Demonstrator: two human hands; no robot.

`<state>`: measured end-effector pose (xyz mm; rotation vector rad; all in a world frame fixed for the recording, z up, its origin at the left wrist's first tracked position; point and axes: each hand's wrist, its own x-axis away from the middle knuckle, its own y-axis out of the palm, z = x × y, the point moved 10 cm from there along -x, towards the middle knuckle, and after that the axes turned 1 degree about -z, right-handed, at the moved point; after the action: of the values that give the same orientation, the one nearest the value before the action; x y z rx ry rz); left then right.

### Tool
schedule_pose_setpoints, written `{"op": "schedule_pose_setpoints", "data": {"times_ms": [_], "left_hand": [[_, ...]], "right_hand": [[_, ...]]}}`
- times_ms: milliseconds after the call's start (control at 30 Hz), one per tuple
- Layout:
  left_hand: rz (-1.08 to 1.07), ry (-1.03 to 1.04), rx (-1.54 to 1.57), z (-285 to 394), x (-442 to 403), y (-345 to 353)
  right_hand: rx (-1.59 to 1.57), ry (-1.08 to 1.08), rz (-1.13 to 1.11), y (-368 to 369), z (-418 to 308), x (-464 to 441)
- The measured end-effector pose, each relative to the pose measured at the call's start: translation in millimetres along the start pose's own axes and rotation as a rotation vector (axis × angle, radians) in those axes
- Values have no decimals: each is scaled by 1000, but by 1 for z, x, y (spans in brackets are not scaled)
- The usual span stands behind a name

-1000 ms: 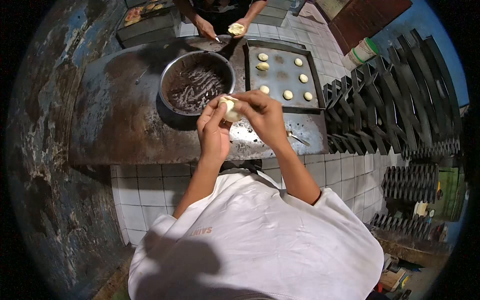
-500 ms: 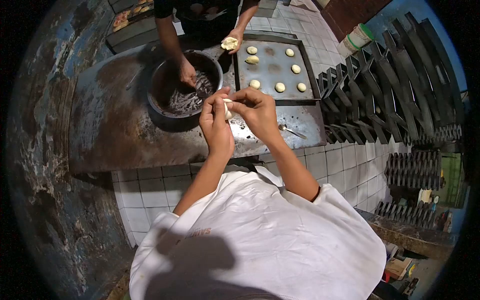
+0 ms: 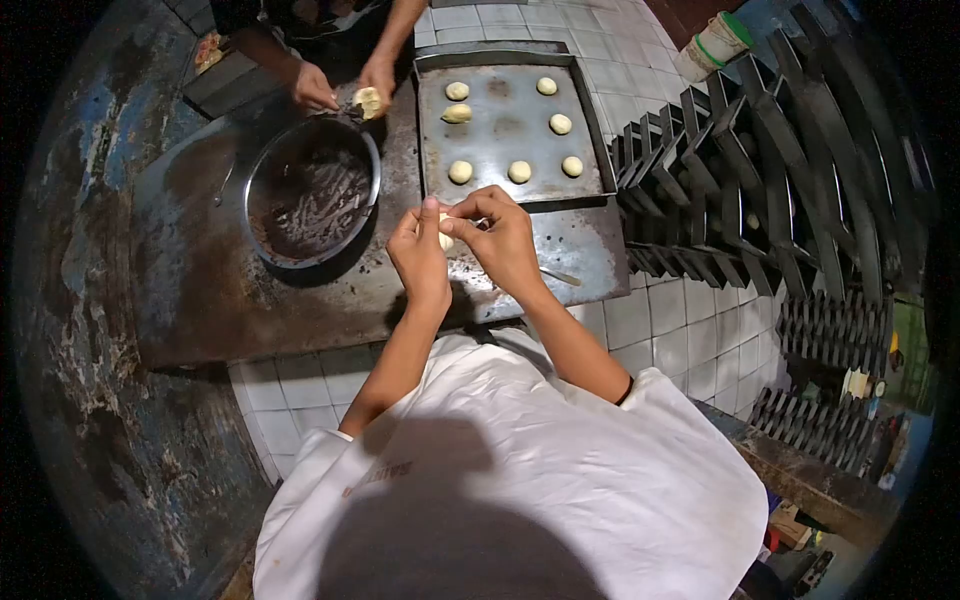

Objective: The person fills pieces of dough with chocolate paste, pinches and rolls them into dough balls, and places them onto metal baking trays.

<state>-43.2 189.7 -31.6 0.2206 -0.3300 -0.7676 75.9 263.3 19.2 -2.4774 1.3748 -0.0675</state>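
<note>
My left hand (image 3: 420,257) cups a small pale dough piece (image 3: 446,238), its thumb raised along the side. On the same dough, the thumb and fingers of my right hand (image 3: 498,240) pinch the upper edge. Much of the dough is hidden by my fingers. Just beyond my hands lies a metal baking tray (image 3: 505,140) with several round dough balls (image 3: 519,171) and one longer, uneven dough piece (image 3: 456,114). A spoon (image 3: 560,276) rests on the table, partly behind my right hand.
A large metal bowl (image 3: 310,205) smeared with dark filling stands at the left of the table (image 3: 200,290). Across from me, a co-worker's hands (image 3: 345,90) hold opened dough and a dark-tipped utensil. Stacked dark metal trays (image 3: 760,190) and a lidded bucket (image 3: 715,47) are at the right.
The co-worker's hand has come out of the bowl and up to the opened dough. My view has shifted, so bowl and tray sit further left. My hands still hold the dough.
</note>
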Motion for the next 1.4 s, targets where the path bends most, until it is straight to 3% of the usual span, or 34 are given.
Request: {"op": "schedule_pose_setpoints", "data": {"times_ms": [100,167,200,233,300,367,400,467,533,567,633,700,733,867,967,1067,1167,1233,1300,1333,1400], "left_hand": [[-52,82,-149,-6,-3,37],[-139,0,-120,-43,-12,46],[-247,72,-252,-48,-14,61],[-333,78,-314,-54,-13,70],[-506,105,-433,-67,-10,90],[-466,204,-739,-73,-7,88],[-442,280,-665,-69,-8,82],[-199,159,-541,-79,-13,42],[-18,97,-560,-89,-10,-12],[34,103,-626,-89,-3,-36],[196,-177,-326,-109,20,-76],[236,-196,-313,-116,45,-107],[270,-201,-305,-113,49,-120],[389,-137,-214,-110,69,-141],[519,-172,-343,-121,75,-143],[550,-225,-299,-129,78,-143],[522,-144,-436,-102,70,-131],[493,-85,-409,-100,64,-133],[457,-52,-387,-99,66,-128],[414,-51,-350,-99,56,-120],[358,-46,-311,-96,31,-103]], "right_hand": [[-200,139,9,-24,47,-11],[-379,261,-228,-15,86,-11],[-523,475,-344,-9,110,0],[-527,479,-365,-17,119,0],[-688,785,-616,-7,143,20],[-707,795,-682,-15,163,7],[-725,804,-724,-19,170,0],[-259,535,-778,-44,181,-69],[219,254,-545,-75,196,-150],[414,64,-313,-91,211,-185],[628,-278,-95,-94,241,-223],[791,-330,-250,-70,329,-225],[696,-293,-279,-69,325,-218],[901,0,-197,-83,311,-260],[776,-307,114,-76,299,-296],[958,-214,-23,-47,348,-291],[1108,-182,-54,-38,348,-290],[950,-286,-10,-32,311,-291],[617,-283,-134,-11,283,-301],[633,-442,-62,-1,251,-299],[768,-365,-273,38,272,-313]]}}
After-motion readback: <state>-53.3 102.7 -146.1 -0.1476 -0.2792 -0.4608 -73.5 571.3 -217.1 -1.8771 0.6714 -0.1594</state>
